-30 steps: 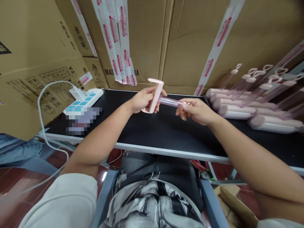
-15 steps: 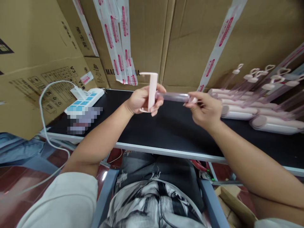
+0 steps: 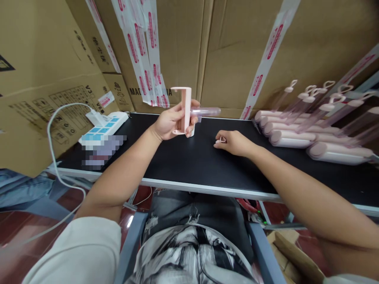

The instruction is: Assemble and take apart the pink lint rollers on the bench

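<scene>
Nearest: right hand (image 3: 235,142) rests low on the black table (image 3: 183,165), fingers curled together, thumb and forefinger tips closed on a small pink ring piece (image 3: 221,139) that sits on the mat just at the fingertips.

Beyond and to the left of those fingertips: left hand (image 3: 173,124) is raised off the mat, fingers clamped round a pink bracket (image 3: 185,110), held upright. A clear tube (image 3: 206,112) sticks out sideways from the bracket, past the left fingers, toward the right; its free end is bare (nothing fitted that I can see).

Step, as I judge it: picking up the ring piece for that bare tube end. The next move calls for a firm pinch, a lift, and lining the piece up square with the tube.

Farther right of the right knuckles: row of finished pink units (image 3: 296,130). Left of the left wrist: power strip (image 3: 103,124). Behind: cardboard boxes (image 3: 237,59).
</scene>
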Motion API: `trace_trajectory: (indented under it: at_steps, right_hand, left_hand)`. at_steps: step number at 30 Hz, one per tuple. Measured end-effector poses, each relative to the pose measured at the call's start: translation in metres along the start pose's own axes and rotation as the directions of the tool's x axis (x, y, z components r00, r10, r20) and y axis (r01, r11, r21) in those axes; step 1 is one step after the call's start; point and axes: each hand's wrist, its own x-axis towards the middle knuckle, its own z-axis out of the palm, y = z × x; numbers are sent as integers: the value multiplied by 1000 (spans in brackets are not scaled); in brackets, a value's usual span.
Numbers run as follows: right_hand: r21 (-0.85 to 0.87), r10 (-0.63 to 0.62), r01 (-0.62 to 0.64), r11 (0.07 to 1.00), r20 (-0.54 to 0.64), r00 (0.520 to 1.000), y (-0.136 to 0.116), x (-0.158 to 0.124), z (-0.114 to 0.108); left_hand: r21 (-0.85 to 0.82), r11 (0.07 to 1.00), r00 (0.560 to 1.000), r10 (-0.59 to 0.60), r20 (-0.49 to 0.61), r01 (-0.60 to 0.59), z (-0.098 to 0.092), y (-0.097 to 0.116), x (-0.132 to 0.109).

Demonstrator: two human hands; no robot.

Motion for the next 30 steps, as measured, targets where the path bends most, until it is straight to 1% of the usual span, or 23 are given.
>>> trace_trajectory:
  at_steps: [1, 2, 3, 4, 5, 6, 7, 8, 9, 11, 12, 15, 18, 20, 21, 24, 25, 26, 27, 28, 29, 30]
  right_hand:
    - [-8, -16, 15, 1000, -43, 999, 1, 0, 0]
    - [-13, -42, 40, 999, -124, 991, 2, -2, -2]
    - [-15, -76, 75, 997, -237, 969, 3, -3, -5]
    - [-14, -117, 120, 993, -362, 925, 3, -5, -8]
    - [-15, -162, 176, 984, -474, 865, 2, -8, -12]
    - [-19, -208, 238, 971, -556, 804, -1, -11, -14]
    - [-31, -259, 303, 953, -602, 755, -4, -13, -16]
    - [-52, -318, 365, 930, -613, 723, -8, -15, -17]
    - [-77, -380, 423, 903, -599, 704, -11, -17, -18]
    - [-112, -480, 508, 854, -545, 688, -18, -20, -16]
    - [-120, -509, 532, 838, -524, 683, -20, -21, -15]
    - [-135, -518, 535, 834, -526, 674, -24, -24, -14]
    - [-158, -482, 489, 858, -573, 662, -26, -27, -15]
    - [-149, -485, 501, 852, -582, 652, -28, -28, -18]
    - [-139, -504, 528, 838, -569, 650, -29, -29, -21]
    - [-110, -563, 598, 794, -505, 655, -23, -31, -34]
    - [-109, -558, 593, 798, -507, 657, -17, -31, -40]
    - [-108, -525, 562, 820, -532, 664, -10, -30, -46]
    - [-103, -467, 511, 853, -588, 661, -1, -29, -52]
    - [-80, -379, 438, 895, -655, 654, 9, -27, -58]
    - [-30, -264, 351, 936, -722, 640, 19, -25, -62]
    - [43, -148, 289, 956, -781, 606, 28, -21, -64]
  left_hand:
    - [17, 1000, 999, -1, 48, 0, 0, -5, 1]
    - [31, 1000, 995, -3, 97, 0, 0, -9, 3]
    - [41, 999, 990, -8, 139, 2, 1, -12, 4]
    - [48, 999, 985, -13, 172, 5, 2, -16, 4]
    - [52, 999, 980, -18, 199, 8, 5, -19, 5]
    - [56, 998, 975, -20, 219, 8, 7, -21, 5]
    - [60, 998, 972, -18, 236, 4, 11, -23, 5]
    - [66, 998, 968, -13, 250, -4, 14, -25, 4]
    - [73, 997, 965, -5, 261, -15, 17, -27, 4]
    - [100, 995, 960, 1, 280, -30, 23, -30, 3]
    - [117, 993, 958, -1, 287, -34, 25, -31, 2]
    - [153, 986, 959, 19, 284, -65, 31, -34, 3]
    - [143, 982, 973, 87, 213, -120, 37, -36, 6]
    - [136, 982, 976, 103, 190, -131, 40, -36, 6]
    - [134, 983, 974, 92, 209, -121, 41, -36, 5]
    - [126, 990, 948, 18, 318, -62, 39, -28, -3]
    - [123, 991, 948, 4, 318, -45, 38, -22, -7]
    - [119, 992, 960, 9, 281, -44, 35, -14, -11]
    - [117, 991, 979, 36, 201, -61, 31, -5, -14]
    - [120, 987, 992, 103, 67, -110, 27, 4, -16]
    - [136, 975, 981, 185, -57, -176, 22, 12, -17]
    - [165, 957, 957, 262, -126, -240, 15, 20, -16]
